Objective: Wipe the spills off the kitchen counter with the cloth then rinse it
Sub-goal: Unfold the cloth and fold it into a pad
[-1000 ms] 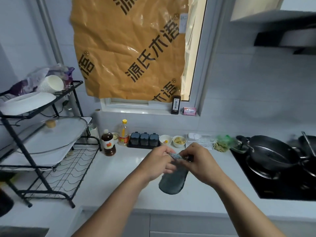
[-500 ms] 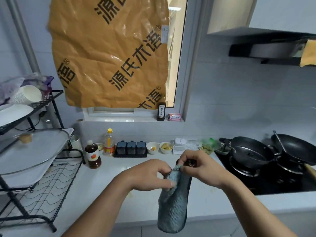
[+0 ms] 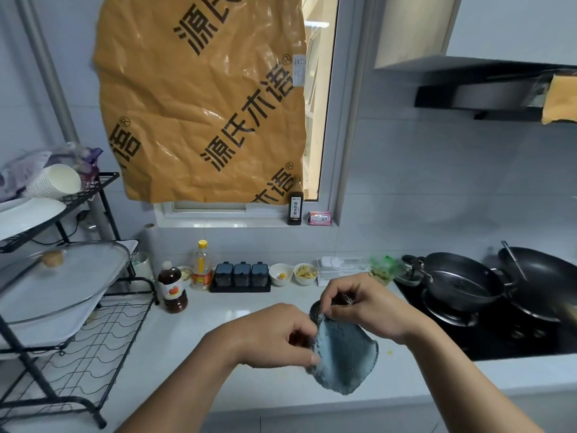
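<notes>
Blue-grey cloth held up over the white counter, head view: left hand pinches its left edge, right hand pinches the bunched top corner. Cloth hangs down from the pinches, long axis near vertical, lower edge free; probably clear of the counter, hard to tell. Yellow specks lie on the counter just right of the cloth, beside the hob, so the right hand is nearer; wiping looks not yet begun

Even, cool daylight from the window (wide-angle bending at edges), mildly soft.
</notes>
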Action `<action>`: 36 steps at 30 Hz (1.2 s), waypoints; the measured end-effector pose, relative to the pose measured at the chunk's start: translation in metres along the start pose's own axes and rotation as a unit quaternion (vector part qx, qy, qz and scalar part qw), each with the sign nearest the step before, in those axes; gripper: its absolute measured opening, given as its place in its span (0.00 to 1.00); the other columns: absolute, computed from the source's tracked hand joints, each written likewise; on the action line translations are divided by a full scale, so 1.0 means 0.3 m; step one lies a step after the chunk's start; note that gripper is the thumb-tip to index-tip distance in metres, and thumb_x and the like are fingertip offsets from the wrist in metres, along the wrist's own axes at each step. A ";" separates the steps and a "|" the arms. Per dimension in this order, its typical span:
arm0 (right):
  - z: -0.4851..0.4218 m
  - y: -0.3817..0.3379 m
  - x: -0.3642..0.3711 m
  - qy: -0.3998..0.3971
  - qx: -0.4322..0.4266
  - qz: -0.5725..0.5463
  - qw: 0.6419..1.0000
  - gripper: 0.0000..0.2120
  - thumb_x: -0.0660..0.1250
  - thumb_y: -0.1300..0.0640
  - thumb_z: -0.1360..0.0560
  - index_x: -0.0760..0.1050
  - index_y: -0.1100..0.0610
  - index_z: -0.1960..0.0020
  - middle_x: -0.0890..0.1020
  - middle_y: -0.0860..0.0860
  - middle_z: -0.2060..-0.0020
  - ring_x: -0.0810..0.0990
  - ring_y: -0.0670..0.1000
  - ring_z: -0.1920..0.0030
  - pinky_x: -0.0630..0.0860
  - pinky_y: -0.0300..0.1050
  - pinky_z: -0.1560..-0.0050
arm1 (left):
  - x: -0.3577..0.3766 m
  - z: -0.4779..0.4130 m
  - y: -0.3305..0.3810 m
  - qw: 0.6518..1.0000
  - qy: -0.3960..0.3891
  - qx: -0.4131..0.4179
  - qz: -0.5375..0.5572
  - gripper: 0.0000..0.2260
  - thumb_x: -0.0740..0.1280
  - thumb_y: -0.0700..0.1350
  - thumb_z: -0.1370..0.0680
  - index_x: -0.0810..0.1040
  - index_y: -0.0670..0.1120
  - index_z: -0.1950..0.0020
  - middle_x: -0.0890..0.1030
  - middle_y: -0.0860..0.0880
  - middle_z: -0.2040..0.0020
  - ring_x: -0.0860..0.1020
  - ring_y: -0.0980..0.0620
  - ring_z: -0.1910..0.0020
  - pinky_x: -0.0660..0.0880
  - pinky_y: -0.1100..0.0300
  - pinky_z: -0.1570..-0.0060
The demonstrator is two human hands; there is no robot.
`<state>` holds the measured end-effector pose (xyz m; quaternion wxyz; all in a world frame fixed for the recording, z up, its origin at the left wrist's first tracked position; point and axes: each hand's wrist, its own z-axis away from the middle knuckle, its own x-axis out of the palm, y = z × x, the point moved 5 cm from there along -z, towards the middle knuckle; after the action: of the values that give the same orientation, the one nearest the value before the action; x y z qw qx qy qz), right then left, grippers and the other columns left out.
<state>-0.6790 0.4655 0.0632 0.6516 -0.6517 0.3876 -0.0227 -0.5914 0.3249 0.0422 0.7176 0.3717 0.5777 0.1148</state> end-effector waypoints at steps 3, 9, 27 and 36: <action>-0.007 0.040 -0.010 0.011 0.020 -0.027 0.999 0.07 0.70 0.63 0.24 0.84 0.53 0.54 0.83 0.45 0.62 0.77 0.42 0.61 0.72 0.33 0.58 | -0.062 0.020 0.004 0.990 0.125 0.049 -0.042 0.09 0.72 0.53 0.25 0.79 0.50 0.60 0.72 0.64 0.43 0.73 0.59 0.43 0.71 0.62 0.44; -0.011 0.082 -0.035 0.017 0.029 -0.086 0.996 0.07 0.74 0.53 0.25 0.84 0.57 0.50 0.83 0.53 0.58 0.77 0.47 0.56 0.73 0.39 0.54 | -0.095 0.032 -0.007 0.979 0.163 0.093 0.080 0.16 0.73 0.41 0.26 0.69 0.46 0.68 0.83 0.54 0.45 0.73 0.62 0.68 0.68 0.67 0.64; -0.011 0.057 -0.058 -0.026 0.060 0.023 0.998 0.15 0.82 0.48 0.37 0.85 0.46 0.51 0.77 0.48 0.66 0.71 0.46 0.66 0.67 0.37 0.63 | -0.165 0.014 -0.058 0.955 0.296 -0.024 -0.017 0.14 0.68 0.55 0.25 0.74 0.46 0.62 0.75 0.48 0.63 0.72 0.51 0.64 0.66 0.56 0.64; -0.027 -0.011 -0.075 0.035 -0.030 0.053 0.998 0.08 0.69 0.58 0.21 0.85 0.48 0.54 0.84 0.48 0.55 0.80 0.45 0.56 0.76 0.45 0.52 | -0.179 0.024 -0.039 0.942 0.332 -0.024 -0.042 0.21 0.72 0.53 0.23 0.65 0.48 0.68 0.67 0.53 0.61 0.66 0.58 0.66 0.62 0.62 0.65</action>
<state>-0.6976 0.4703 0.0780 0.6183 -0.6482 0.4444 0.0011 -0.6045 0.2819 0.0749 0.4982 0.2705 0.7951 0.2155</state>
